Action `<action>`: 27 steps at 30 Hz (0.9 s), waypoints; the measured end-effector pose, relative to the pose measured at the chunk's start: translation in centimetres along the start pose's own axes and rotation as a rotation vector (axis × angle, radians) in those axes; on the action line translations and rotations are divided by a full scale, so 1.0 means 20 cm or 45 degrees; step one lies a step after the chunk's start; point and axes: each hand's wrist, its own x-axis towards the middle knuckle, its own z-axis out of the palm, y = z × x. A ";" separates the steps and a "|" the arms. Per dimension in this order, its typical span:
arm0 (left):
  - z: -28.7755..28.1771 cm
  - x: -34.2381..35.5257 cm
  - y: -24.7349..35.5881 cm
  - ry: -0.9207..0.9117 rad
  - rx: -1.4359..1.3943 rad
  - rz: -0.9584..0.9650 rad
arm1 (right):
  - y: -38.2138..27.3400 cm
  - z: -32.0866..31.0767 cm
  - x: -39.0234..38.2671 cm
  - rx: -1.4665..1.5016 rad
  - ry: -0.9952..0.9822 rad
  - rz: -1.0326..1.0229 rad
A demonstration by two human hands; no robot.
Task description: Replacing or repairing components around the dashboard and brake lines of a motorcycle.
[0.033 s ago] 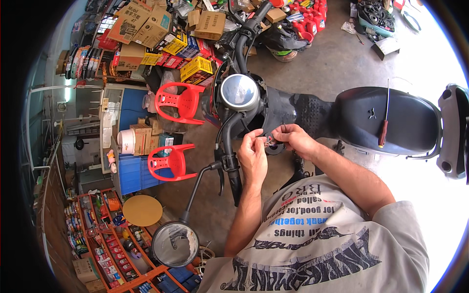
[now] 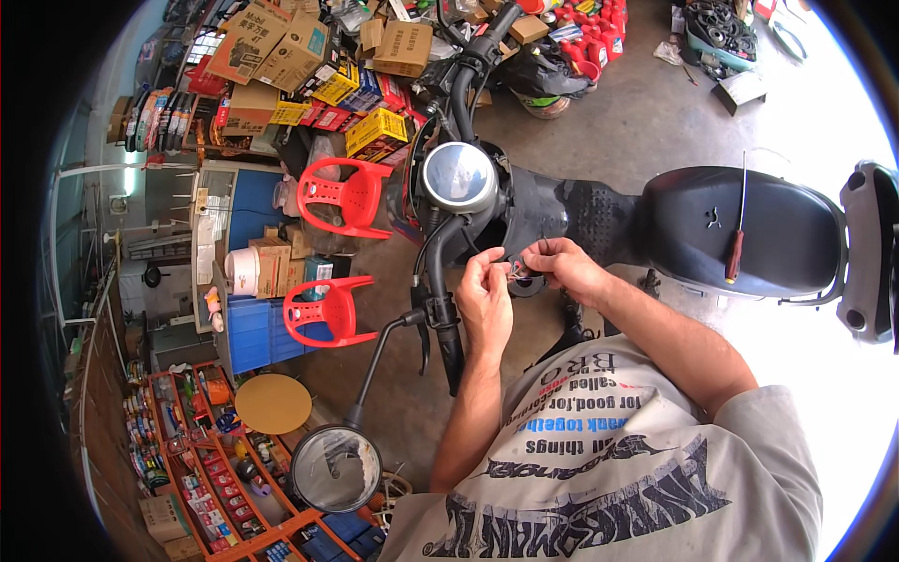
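Observation:
A dark scooter stands across the view, its handlebar to the left and its seat to the right. Just below the front panel, my left hand has its fingertips closed on thin wires, partly reddish. My right hand pinches the same small bunch from the other side. The fingers hide most of the wires, and where they run cannot be made out. On the seat lies a screwdriver with a brown-red handle and long shaft.
A round mirror on a stalk juts out at lower left, near the handlebar grip. Beyond the handlebar are two red plastic chairs, piled boxes and an orange shelf unit. Red bottles stand at the top.

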 end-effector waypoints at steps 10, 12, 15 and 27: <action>0.01 -0.01 -0.04 0.017 -0.083 0.005 | 0.00 0.01 -0.02 0.055 -0.032 -0.064; 0.00 -0.02 -0.04 0.002 -0.137 -0.062 | -0.01 0.02 -0.03 0.075 -0.035 -0.067; 0.01 -0.02 -0.03 0.011 -0.111 -0.049 | -0.02 0.02 -0.04 0.087 -0.044 -0.083; -0.01 -0.04 -0.05 -0.076 -0.185 0.048 | -0.02 0.02 -0.06 0.001 -0.082 -0.169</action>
